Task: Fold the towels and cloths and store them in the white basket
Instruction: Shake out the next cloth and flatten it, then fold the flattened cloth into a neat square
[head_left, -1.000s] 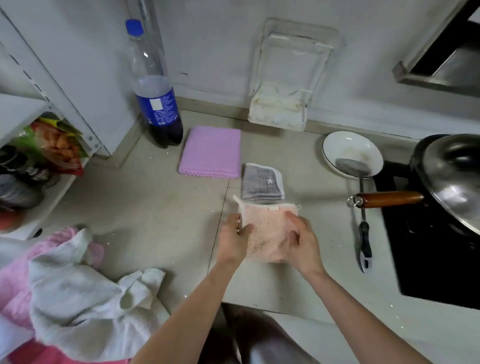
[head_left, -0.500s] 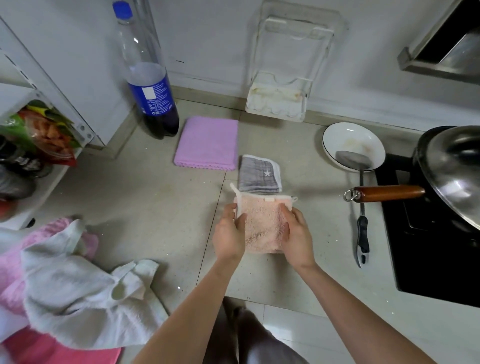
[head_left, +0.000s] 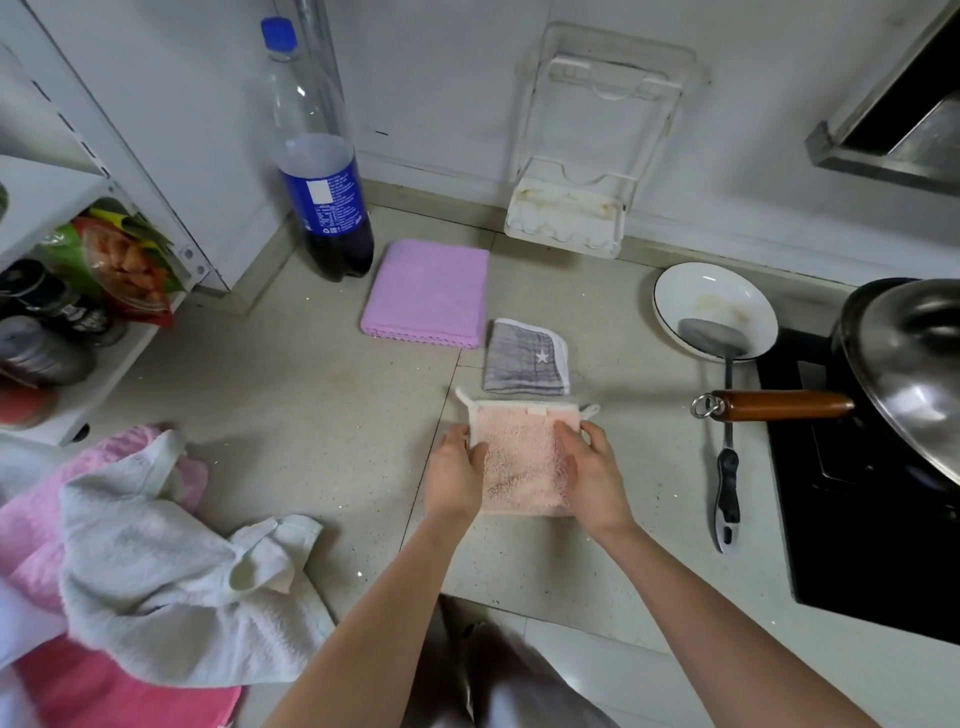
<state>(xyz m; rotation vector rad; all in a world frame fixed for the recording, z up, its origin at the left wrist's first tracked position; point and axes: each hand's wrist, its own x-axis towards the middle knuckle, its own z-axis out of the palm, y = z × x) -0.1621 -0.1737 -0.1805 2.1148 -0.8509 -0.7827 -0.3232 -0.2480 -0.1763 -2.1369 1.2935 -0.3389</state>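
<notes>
A small peach terry cloth (head_left: 522, 460) with white trim lies folded on the counter in front of me. My left hand (head_left: 457, 475) holds its left edge, thumb on top. My right hand (head_left: 589, 475) holds its right edge the same way. Just behind it sits a folded grey cloth with a white star (head_left: 524, 358). A folded lilac towel (head_left: 428, 293) lies farther back, to the left. At the lower left, a crumpled white towel (head_left: 171, 587) rests on pink towels (head_left: 67, 691). No white basket is in view.
A cola bottle (head_left: 322, 171) stands behind the lilac towel. A white plate (head_left: 714, 309) with a spatula (head_left: 727, 452), a wok (head_left: 914, 358) with a wooden handle and a black hob (head_left: 872, 519) fill the right. A shelf with snack packets (head_left: 114, 260) stands at the left.
Both hands have slid the peach cloth a little away from me, closer to the grey cloth, and keep hold of its side edges.
</notes>
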